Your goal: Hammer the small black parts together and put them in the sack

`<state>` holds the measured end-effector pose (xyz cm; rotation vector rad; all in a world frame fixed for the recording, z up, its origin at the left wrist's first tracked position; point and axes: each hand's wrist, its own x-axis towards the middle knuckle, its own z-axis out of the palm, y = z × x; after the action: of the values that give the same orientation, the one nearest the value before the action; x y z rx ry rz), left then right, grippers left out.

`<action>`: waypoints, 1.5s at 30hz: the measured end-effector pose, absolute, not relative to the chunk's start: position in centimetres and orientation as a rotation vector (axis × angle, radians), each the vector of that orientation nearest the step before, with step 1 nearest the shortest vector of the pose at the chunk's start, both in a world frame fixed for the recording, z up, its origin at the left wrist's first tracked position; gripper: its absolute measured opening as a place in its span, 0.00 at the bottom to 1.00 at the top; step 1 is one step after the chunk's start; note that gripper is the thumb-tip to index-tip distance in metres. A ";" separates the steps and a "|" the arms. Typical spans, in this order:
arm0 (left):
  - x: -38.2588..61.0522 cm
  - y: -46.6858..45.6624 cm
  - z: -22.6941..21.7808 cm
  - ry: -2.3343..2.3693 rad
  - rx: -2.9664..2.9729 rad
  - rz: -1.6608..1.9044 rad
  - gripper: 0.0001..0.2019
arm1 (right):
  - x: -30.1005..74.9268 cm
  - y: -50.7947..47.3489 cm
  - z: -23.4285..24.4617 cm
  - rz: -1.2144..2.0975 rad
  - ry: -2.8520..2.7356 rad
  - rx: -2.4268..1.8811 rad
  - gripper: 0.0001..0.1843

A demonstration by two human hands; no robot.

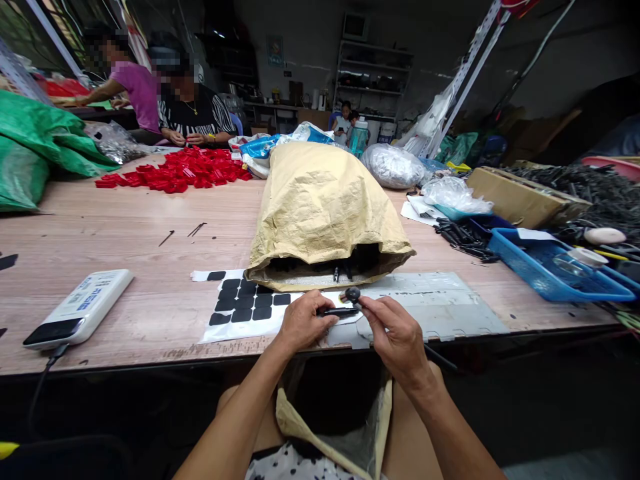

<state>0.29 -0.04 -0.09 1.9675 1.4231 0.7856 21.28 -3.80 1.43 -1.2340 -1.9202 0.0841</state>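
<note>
My left hand (303, 323) is closed on a slim black rod-like part (339, 311) at the table's near edge. My right hand (395, 333) pinches the round black end (353, 294) of that part between thumb and fingers. Both hands meet over a white backing sheet (227, 330) that carries several black square pads (245, 303). Just beyond them lies a large tan paper sack (320, 207) on its side, its mouth open toward me with black parts inside. An open sack (333, 423) sits between my knees below the table edge.
A white power bank (80, 308) with a cable lies at the left. A blue tray (560, 270) and loose black parts (463, 237) sit at the right. Red plastic pieces (173, 172) cover the far left, where two people work. Green bags (35, 143) lie at far left.
</note>
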 end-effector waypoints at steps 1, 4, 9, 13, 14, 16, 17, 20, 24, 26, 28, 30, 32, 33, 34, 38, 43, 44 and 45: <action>0.3 -0.1 -0.1 1.426 1.966 0.782 0.08 | 21.4 -3.8 1.5 0.092 -1.893 -1.232 0.16; 0.3 -0.1 -0.1 1.434 1.968 0.782 0.08 | 21.7 -3.9 1.1 0.104 -1.923 -1.260 0.17; 0.3 -0.1 0.0 1.430 1.984 0.787 0.07 | 22.7 -3.4 0.4 0.143 -1.896 -1.303 0.16; 0.3 -0.1 0.2 1.419 1.989 0.802 0.07 | 24.7 -1.6 0.1 0.098 -1.856 -1.371 0.14; 0.3 -0.1 0.2 1.412 1.983 0.811 0.07 | 25.2 -1.0 -0.1 0.068 -1.858 -1.406 0.14; 0.2 -0.1 0.2 1.395 1.968 0.825 0.08 | 26.2 0.0 -0.8 -0.010 -1.865 -1.483 0.12; 0.1 -0.1 0.2 1.387 1.963 0.832 0.08 | 26.6 0.4 -1.3 -0.051 -1.870 -1.512 0.12; 0.0 -0.2 0.2 1.372 1.959 0.844 0.09 | 27.2 1.0 -2.4 -0.158 -1.889 -1.541 0.11; 0.0 -0.1 0.2 1.362 1.955 0.839 0.08 | 27.2 1.0 -2.9 -0.222 -1.901 -1.534 0.10; 0.0 0.0 0.2 1.358 1.951 0.835 0.08 | 27.2 0.9 -2.8 -0.219 -1.909 -1.543 0.11; 0.0 0.1 0.3 1.358 1.951 0.837 0.08 | 27.1 0.9 -2.7 -0.217 -1.910 -1.552 0.11; 0.0 -0.1 0.6 1.355 1.965 0.850 0.07 | 27.1 0.9 -2.7 -0.222 -1.908 -1.559 0.11; 0.2 -0.8 1.1 1.307 1.984 0.874 0.07 | 27.1 1.0 -2.7 -0.223 -1.909 -1.564 0.11; 0.4 -1.5 1.4 1.255 1.983 0.875 0.07 | 27.1 1.0 -2.6 -0.223 -1.911 -1.566 0.10; 0.7 -2.4 1.7 1.187 1.978 0.855 0.08 | 27.1 1.0 -2.6 -0.223 -1.912 -1.568 0.10; 2.1 -6.8 1.4 0.936 1.988 0.579 0.08 | 27.0 0.9 -2.5 -0.223 -1.905 -1.585 0.10; 3.3 -9.1 -3.9 1.184 2.033 0.117 0.13 | 26.9 0.8 -2.6 -0.230 -1.889 -1.593 0.10; 3.4 -9.1 -5.1 1.282 1.997 0.033 0.13 | 26.9 0.9 -2.6 -0.232 -1.887 -1.586 0.10; 3.4 -8.9 -6.2 1.362 1.950 -0.033 0.13 | 27.0 0.9 -2.7 -0.233 -1.884 -1.578 0.10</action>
<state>3.44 -8.93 -6.24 1.9502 1.3616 -0.0326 26.96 0.89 -2.68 -1.5776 -1.8836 -0.2331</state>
